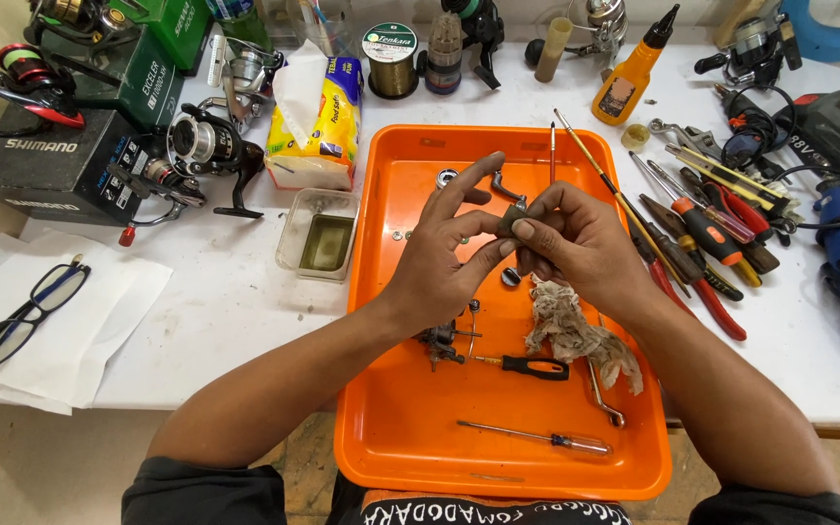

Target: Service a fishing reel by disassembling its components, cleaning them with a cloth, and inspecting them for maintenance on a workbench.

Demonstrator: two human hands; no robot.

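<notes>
Left hand [449, 248] and right hand [571, 238] together pinched small dark metal part [511, 220] over orange tray [410, 428] (dirty rag [576, 331] beneath), at desk [235, 301] near edge.

A single view, from a camera worn on the person's head, looks steeply down and forward over both forearms. It sits close above the white work surface [235, 301], with the shallow orange plastic tray [410, 428] centred and its near rim almost under the lens. The far edge of the surface lies along the top of the picture; the floor shows at lower left.
</notes>
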